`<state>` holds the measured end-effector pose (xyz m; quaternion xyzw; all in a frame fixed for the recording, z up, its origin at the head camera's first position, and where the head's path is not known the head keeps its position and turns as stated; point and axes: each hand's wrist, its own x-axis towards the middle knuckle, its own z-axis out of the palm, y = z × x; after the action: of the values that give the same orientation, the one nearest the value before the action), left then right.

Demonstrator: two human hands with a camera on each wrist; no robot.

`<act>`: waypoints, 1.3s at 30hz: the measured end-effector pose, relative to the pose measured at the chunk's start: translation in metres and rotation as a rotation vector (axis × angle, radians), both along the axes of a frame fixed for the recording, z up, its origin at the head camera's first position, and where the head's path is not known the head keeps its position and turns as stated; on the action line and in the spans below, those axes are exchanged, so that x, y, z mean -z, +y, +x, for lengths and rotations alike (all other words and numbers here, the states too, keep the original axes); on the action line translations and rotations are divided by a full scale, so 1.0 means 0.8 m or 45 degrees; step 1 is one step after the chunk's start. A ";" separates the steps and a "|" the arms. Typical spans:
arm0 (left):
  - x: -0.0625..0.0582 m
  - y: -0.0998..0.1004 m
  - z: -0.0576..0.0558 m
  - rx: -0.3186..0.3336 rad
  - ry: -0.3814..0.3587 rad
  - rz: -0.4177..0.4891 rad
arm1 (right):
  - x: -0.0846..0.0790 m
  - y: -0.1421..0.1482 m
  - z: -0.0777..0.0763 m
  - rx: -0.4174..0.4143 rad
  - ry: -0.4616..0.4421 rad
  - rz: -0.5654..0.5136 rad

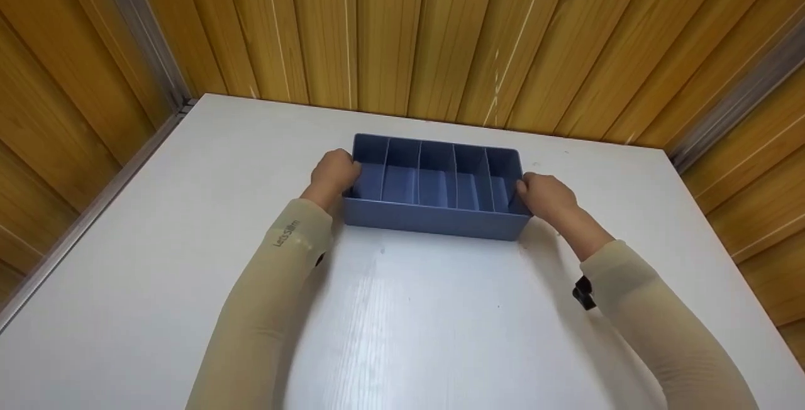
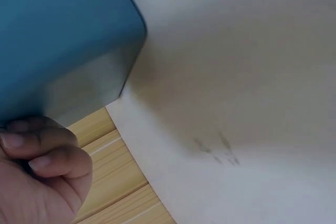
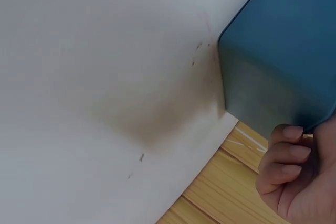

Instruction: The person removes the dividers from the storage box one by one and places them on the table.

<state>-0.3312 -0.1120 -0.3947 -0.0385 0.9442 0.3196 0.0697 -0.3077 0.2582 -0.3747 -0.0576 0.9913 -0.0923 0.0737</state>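
A blue divided storage box (image 1: 434, 218) sits toward the back of the white table, its compartments in a row and nothing visible inside them. My left hand (image 1: 333, 174) grips its left end, thumb over the rim. At the opposite end my right hand (image 1: 548, 197) holds the rim the same way. In the left wrist view, curled fingers (image 2: 63, 161) lie against the end wall of the box (image 2: 63, 30). The right wrist view likewise has curled fingers (image 3: 283, 169) at the other end of the box (image 3: 283, 40). Whether the box's base touches the table is unclear.
The white table (image 1: 402, 309) spreads around the box, with a few dark marks on its surface. Yellow wood-patterned panels (image 1: 390, 33) rise behind it and at both sides. A metal rail (image 1: 94, 209) runs along the left edge.
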 end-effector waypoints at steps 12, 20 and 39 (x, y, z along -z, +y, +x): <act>-0.002 0.004 -0.001 -0.029 0.021 -0.003 | -0.042 -0.008 -0.012 -0.017 -0.031 0.029; 0.000 0.006 0.000 -0.061 0.030 -0.001 | -0.049 -0.030 -0.017 -0.075 -0.076 0.004; 0.002 0.008 0.001 -0.099 0.040 -0.005 | -0.021 -0.055 -0.022 -0.161 -0.114 -0.064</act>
<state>-0.3300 -0.1058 -0.3966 -0.0702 0.9436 0.3207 0.0425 -0.3254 0.2144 -0.3577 -0.1177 0.9788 -0.1150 0.1221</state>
